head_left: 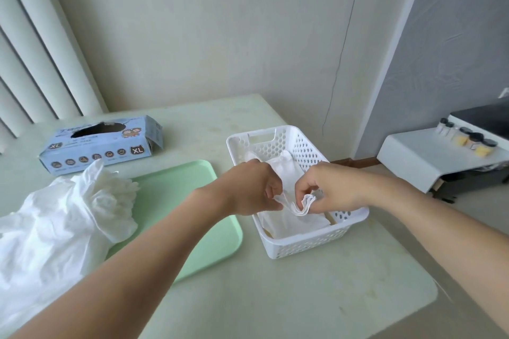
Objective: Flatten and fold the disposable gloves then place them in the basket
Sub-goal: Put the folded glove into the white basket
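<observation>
Both hands hold a folded glove [298,208] over the white basket [308,245]: the left hand [253,187] pinches one end, the right hand [327,187] the other.

soft, even daylight, fairly bright, no hard glare. light seems to come from the left, by the blinds [33,44]. shadows faint: a weak one under the basket [300,245] rim on the worktop [316,292]. wide-angle bending at edges, wall lines curve. whole frame slightly soft; the pile of gloves [55,228] nearly blows out, little texture. jars [468,137] at right blurry.
</observation>
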Motion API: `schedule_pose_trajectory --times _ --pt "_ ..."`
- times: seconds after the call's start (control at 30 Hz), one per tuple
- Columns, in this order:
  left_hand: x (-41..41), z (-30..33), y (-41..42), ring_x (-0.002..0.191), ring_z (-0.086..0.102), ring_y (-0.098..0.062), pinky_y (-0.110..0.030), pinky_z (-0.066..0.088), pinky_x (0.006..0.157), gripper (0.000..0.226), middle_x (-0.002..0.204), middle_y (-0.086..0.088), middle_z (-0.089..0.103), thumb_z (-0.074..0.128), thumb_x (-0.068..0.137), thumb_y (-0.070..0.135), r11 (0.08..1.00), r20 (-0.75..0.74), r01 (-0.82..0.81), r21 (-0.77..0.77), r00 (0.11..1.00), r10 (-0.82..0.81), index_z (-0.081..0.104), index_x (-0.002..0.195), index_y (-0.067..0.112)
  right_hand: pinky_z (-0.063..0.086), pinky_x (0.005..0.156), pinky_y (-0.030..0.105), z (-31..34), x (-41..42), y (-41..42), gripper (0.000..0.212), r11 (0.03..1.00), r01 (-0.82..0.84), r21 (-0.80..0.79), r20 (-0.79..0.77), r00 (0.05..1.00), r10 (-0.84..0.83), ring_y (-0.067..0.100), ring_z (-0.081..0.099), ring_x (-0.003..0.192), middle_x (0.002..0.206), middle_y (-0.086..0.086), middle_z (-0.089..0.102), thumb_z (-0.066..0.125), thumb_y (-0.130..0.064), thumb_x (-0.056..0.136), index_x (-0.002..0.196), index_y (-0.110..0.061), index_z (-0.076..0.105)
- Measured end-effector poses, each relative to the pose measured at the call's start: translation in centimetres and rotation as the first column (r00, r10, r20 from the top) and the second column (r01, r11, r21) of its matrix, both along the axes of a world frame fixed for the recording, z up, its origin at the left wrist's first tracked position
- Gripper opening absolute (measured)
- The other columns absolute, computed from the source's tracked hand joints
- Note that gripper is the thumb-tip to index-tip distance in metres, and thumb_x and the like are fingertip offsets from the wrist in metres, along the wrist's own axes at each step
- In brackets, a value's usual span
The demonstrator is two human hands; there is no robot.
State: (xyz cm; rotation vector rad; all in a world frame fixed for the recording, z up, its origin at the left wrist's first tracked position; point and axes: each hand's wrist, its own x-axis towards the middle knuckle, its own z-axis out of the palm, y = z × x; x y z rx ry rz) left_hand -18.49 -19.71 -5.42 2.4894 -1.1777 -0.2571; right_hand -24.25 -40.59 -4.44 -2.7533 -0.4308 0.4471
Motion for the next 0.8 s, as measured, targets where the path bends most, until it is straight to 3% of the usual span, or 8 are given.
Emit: schedule_pose_trajectory --times 0.17,0.3,0.4,0.47,0.53,0.63,0.7,0.8 --pt "-1.0 0.9 -1.0 0.091 0.07 -0.011 -0.034 0.057 0.089 0.019 0.085 0.014 0.069 0.079 0.085 0.031 0.982 -0.09 0.077 0.175 0.994 -0.062 0.075 0.102 0.024 0.053 0.07 0.026 1.2 0.0 0.2 0.01 0.995 -0.07 -0.066 -0.113 0.992 0.063 0.002 0.063 0.072 0.083 -0.016 0.07 0.072 -0.021 0.083 0.088 -0.029 0.074" --pt "-2.1 1.2 -2.0 0.102 0.069 -0.012 -0.035 0.056 0.096 0.024 0.1 0.013 0.071 0.069 0.09 0.029 0.913 -0.2 0.171 0.371 0.975 -0.101 0.072 0.114 0.024 0.058 0.085 0.035 1.4 0.3 0.6 0.019 0.981 -0.131 -0.144 -0.316 0.945 0.08 0.007 0.069 0.09 0.095 -0.014 0.074 0.071 -0.022 0.084 0.101 -0.03 0.076" --pt "-2.6 1.7 -2.8 0.11 0.063 -0.013 -0.033 0.052 0.1 0.032 0.11 0.012 0.067 0.056 0.094 0.021 0.847 -0.258 0.241 0.475 0.958 -0.128 0.068 0.123 0.026 0.054 0.091 0.019 2.7 0.8 0.7 0.033 0.979 -0.127 -0.16 -0.418 0.907 0.049 -0.004 0.066 0.103 0.112 -0.016 0.073 0.07 -0.017 0.089 0.12 -0.025 0.072" --pt "-2.4 2.1 -3.1 0.111 0.059 -0.014 -0.031 0.049 0.1 0.037 0.117 0.012 0.064 0.052 0.095 0.017 0.845 -0.272 0.231 0.482 0.956 -0.107 0.065 0.128 0.028 0.045 0.07 0.002 3.7 1.8 0.8 0.034 0.99 -0.048 -0.131 -0.324 0.946 0.003 -0.02 0.06 0.087 0.106 -0.023 0.069 0.065 -0.011 0.092 0.123 -0.024 0.071" --pt "-2.2 2.4 -3.2 0.116 0.058 -0.015 -0.03 0.047 0.102 0.041 0.127 0.011 0.064 0.048 0.095 0.013 0.848 -0.282 0.219 0.482 0.956 -0.086 0.063 0.131 0.028 0.039 0.062 0.002 3.3 3.6 1.2 0.036 0.993 0.04 -0.115 -0.142 0.988 -0.056 -0.018 0.059 0.08 0.106 -0.023 0.066 0.056 -0.007 0.095 0.12 -0.026 0.072" --pt "-2.2 2.2 -3.3 0.126 0.054 -0.016 -0.03 0.045 0.106 0.052 0.139 0.011 0.059 0.043 0.096 0.008 0.808 -0.284 0.235 0.541 0.955 -0.088 0.057 0.14 0.03 0.045 0.089 0.019 1.0 5.8 2.3 0.042 0.97 0.057 -0.237 -0.11 0.99 -0.085 0.006 0.059 0.116 0.131 -0.014 0.062 0.051 -0.008 0.094 0.127 -0.028 0.068" --pt "-2.2 1.9 -3.4 0.13 0.052 -0.017 -0.029 0.044 0.106 0.056 0.144 0.009 0.055 0.041 0.097 0.006 0.789 -0.28 0.243 0.564 0.955 -0.093 0.052 0.145 0.032 0.044 0.103 0.031 -0.3 6.9 2.4 0.051 0.95 0.076 -0.304 -0.085 0.991 -0.106 0.019 0.05 0.133 0.151 -0.007 0.048 0.05 -0.007 0.094 0.141 -0.024 0.056" --pt "-2.3 1.5 -3.6 0.133 0.049 -0.019 -0.027 0.042 0.101 0.057 0.147 0.007 0.052 0.04 0.098 0.005 0.786 -0.259 0.237 0.571 0.961 -0.101 0.05 0.146 0.033 0.042 0.109 0.04 -0.7 7.2 2.1 0.065 0.966 0.176 -0.187 0.076 0.983 -0.165 0.025 0.042 0.14 0.164 0.001 0.023 0.048 0.0 0.092 0.153 -0.021 0.038"
